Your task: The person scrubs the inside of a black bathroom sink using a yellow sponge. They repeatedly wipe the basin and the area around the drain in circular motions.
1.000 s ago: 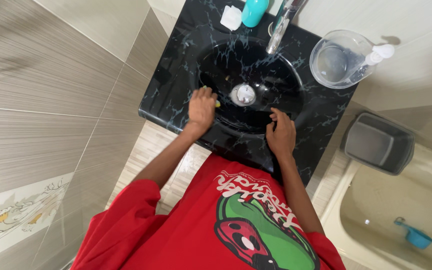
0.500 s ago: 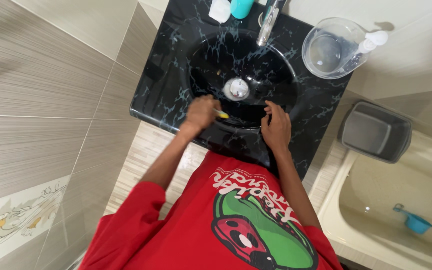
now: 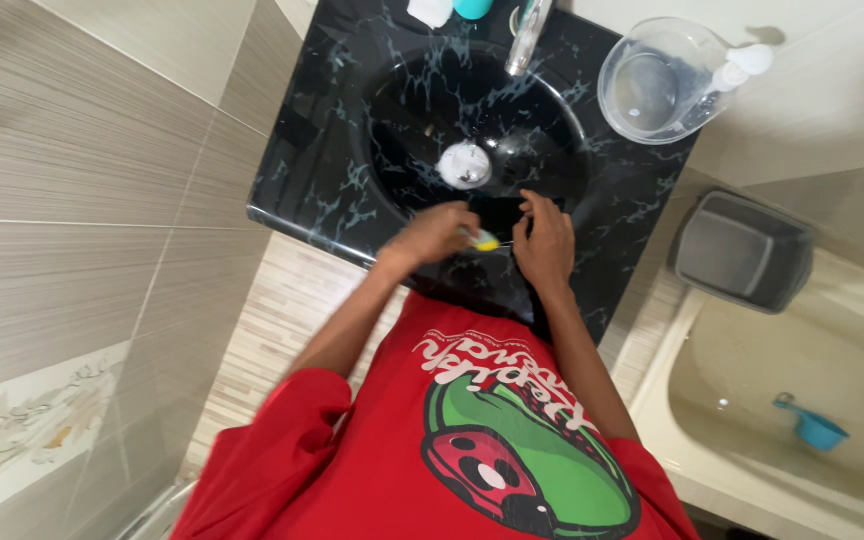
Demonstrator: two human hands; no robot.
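A tiled bathroom, seen from above: a tub (image 3: 812, 400) at the right, a grey bin (image 3: 742, 252) beside it. The black marbled sink (image 3: 332, 190) fills the top, its drain plug (image 3: 465, 165) at the middle, a clear jug (image 3: 652, 90) on its corner. The left hand (image 3: 437, 233) grips a small yellow sponge (image 3: 484, 241) at the near rim, seemingly mid-scrub. The right hand (image 3: 544, 240), fingers spread, rests empty on the rim just beside it. Scrubbing on calls for steady pressure along the rim.

left hand (image 3: 437, 233) fingers curled, right hand (image 3: 544, 243) spread flat
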